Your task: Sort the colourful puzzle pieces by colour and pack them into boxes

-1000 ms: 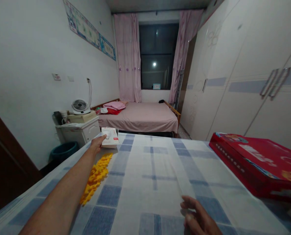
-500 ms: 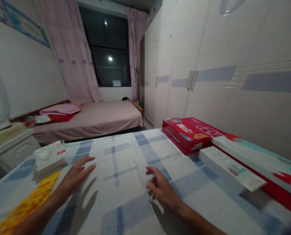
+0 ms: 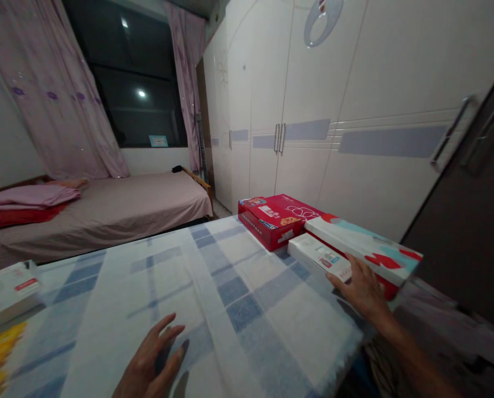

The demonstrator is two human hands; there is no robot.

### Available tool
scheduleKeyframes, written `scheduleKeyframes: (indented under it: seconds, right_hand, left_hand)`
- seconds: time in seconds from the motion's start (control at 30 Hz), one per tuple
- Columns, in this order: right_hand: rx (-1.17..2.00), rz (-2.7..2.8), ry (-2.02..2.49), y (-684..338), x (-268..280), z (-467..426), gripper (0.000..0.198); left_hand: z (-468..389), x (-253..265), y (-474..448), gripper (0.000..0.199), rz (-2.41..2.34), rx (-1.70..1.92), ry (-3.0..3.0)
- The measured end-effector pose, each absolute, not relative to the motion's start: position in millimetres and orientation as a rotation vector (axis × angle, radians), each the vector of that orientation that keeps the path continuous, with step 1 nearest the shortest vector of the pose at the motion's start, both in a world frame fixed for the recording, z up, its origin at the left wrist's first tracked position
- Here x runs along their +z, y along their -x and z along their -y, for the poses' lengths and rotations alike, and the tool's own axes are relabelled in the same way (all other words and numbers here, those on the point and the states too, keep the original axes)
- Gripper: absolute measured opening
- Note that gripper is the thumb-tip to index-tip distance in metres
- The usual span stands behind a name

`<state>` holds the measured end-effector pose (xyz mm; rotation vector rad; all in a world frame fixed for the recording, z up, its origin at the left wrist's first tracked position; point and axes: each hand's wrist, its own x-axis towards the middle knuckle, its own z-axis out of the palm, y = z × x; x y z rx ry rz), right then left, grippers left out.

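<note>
My right hand [image 3: 365,290] is at the near end of a slim white box [image 3: 319,257] with small pictures and red lettering. Its thumb lies along the left side and its fingers along the right, spread apart; whether they press on the box is hard to see. Just behind, a long white, red and teal box [image 3: 363,240] lies beside it. My left hand [image 3: 151,359] hovers over the checked tablecloth [image 3: 247,315], fingers apart, holding nothing.
A red box [image 3: 271,218] sits at the table's far edge. On the left are a white box [image 3: 8,293] and something yellow and frilly [image 3: 0,354]. A bed [image 3: 139,199] stands beyond the table, and white wardrobes [image 3: 305,160] line the right.
The view has turned to the right. My right hand has gone from the middle of the table to the slim white box. My left hand now appears lower in view, still holding nothing.
</note>
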<state>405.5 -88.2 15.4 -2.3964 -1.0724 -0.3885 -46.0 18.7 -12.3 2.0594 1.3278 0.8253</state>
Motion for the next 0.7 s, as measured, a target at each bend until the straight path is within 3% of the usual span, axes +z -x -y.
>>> scheduleKeyframes:
  seconds: [0.33, 0.53, 0.7]
  right_hand:
    - [-0.378, 1.165, 2.606, -397.9, 11.5, 74.6, 0.085]
    - [-0.529, 1.229, 2.620, -401.3, 8.7, 69.5, 0.071]
    - [-0.431, 1.239, 2.570, -393.3, 9.9, 77.6, 0.068]
  left_hand:
    - [-19.1, -36.4, 49.2, 0.032, -1.292, 0.860, -2.269]
    - [-18.4, -36.6, 48.5, 0.031, -1.305, 0.820, -2.329]
    - [-8.9, -25.9, 42.4, 0.029, -1.328, 0.889, -2.269]
